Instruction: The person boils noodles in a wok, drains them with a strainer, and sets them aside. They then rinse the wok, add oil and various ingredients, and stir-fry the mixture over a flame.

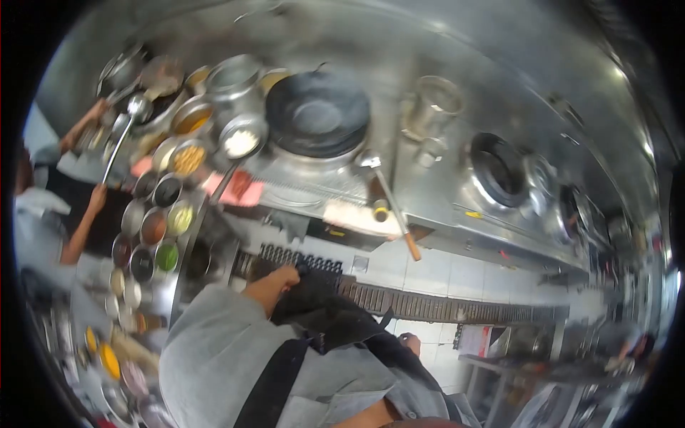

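Note:
My left hand (287, 277) is low in front of the dark apron (321, 314), its fingers curled. A small dark shape lies against the fingertips; I cannot make out what it is. On the other side of the apron is my right hand (410, 343), small and blurred, its fingers mostly hidden. Both hands are below the steel stove counter (442, 192). A black wok (317, 114) sits on the burner ahead. A ladle (389, 200) with a wooden end leans over the counter edge beside a white cloth (357, 215).
At the left, a person (43, 214) holds a long ladle (118, 153) near bowls of ingredients (153, 227). A strainer (241, 141) with white food rests near a pink cloth (239, 191). Another wok (496, 170) is at the right. A floor grate (442, 305) runs below.

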The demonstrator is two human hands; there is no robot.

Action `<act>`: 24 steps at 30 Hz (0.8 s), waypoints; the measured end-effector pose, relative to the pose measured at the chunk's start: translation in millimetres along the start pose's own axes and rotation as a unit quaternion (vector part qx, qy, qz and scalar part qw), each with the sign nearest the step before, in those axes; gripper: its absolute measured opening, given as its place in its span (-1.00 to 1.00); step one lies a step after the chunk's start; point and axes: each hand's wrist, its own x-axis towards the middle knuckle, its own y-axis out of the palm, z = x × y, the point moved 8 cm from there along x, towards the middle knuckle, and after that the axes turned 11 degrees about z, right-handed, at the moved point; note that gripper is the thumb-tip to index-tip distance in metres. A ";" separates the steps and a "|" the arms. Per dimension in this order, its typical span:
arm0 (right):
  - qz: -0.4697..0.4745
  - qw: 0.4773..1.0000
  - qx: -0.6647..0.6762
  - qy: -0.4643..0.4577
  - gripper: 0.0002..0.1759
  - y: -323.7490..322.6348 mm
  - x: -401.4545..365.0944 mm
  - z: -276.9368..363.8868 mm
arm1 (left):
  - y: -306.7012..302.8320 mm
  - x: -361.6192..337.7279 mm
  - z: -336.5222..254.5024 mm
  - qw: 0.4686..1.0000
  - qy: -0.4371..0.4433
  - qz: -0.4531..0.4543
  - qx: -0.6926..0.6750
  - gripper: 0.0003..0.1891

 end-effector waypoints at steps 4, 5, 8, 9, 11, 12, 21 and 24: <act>0.036 0.999 -0.005 -0.005 -0.77 2.4 15.3 14.8 | 16.8 -3.8 17.2 0.998 -0.019 0.038 0.040 -0.76; 0.059 0.998 -0.015 0.017 -0.77 6.9 15.5 12.3 | 16.5 -9.6 25.6 1.000 -0.019 0.014 -0.011 -0.76; 0.070 0.996 -0.057 -0.014 -0.75 19.3 33.8 8.7 | 22.3 5.1 62.4 0.999 -0.040 0.014 -0.003 -0.77; 0.078 0.996 -0.054 0.002 -0.75 16.8 35.3 21.2 | 20.1 14.4 76.7 0.999 -0.040 0.017 -0.005 -0.77; 0.055 0.995 -0.075 -0.022 -0.75 21.6 50.5 22.5 | 3.1 26.5 81.7 0.990 0.055 -0.021 0.131 -0.78; 0.032 0.994 -0.095 -0.049 -0.75 19.5 55.1 30.7 | -33.4 4.5 81.6 0.978 0.040 -0.200 0.052 -0.79; 0.041 0.993 -0.109 0.021 -0.78 18.4 104.0 101.4 | -275.6 -143.4 103.4 0.680 0.047 -0.704 -0.197 -0.51; 0.038 0.990 -0.127 -0.058 -0.77 11.3 132.1 148.5 | -306.5 -86.8 132.0 0.762 -0.033 -0.583 -0.279 -0.48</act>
